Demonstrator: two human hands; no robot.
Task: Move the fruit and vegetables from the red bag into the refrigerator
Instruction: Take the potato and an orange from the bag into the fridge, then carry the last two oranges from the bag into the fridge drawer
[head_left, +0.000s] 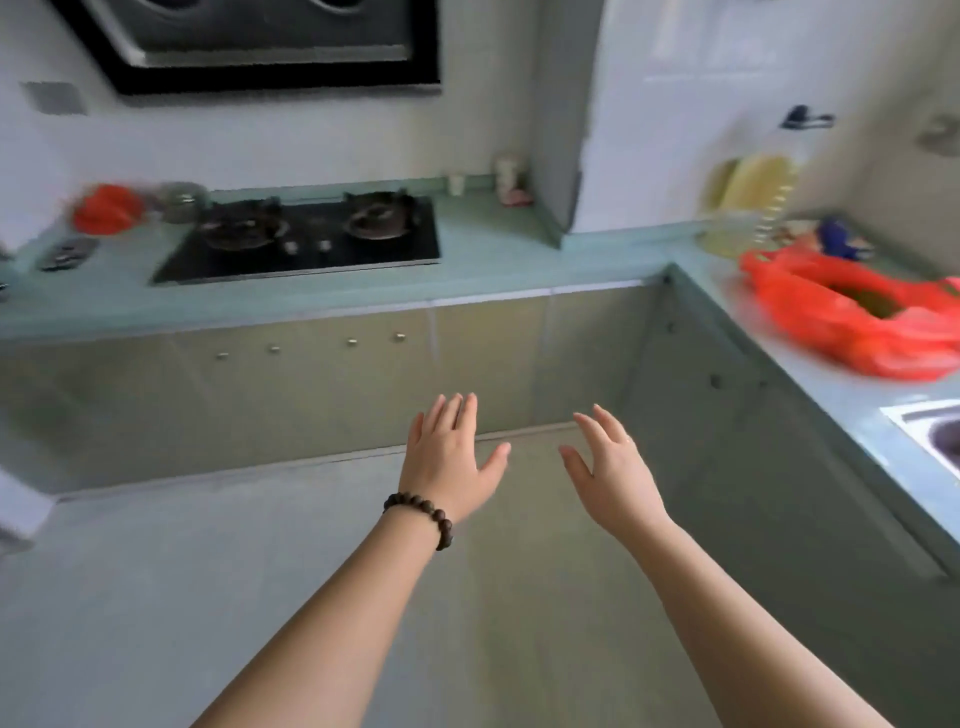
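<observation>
Two hands (447, 457) (610, 467), two red bags (862, 317) (104, 208), two burners (241, 226) (382, 215), one sink (935, 431).

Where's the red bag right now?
In the head view, the red bag lies on the right-hand counter, between an oil bottle and the sink.

Open floor (363, 597) lies ahead, hemmed by an L-shaped counter (519, 260). On its right arm, a red bag (852, 317) sits between an oil bottle (748, 218) behind and a sink (935, 431) in front.
</observation>
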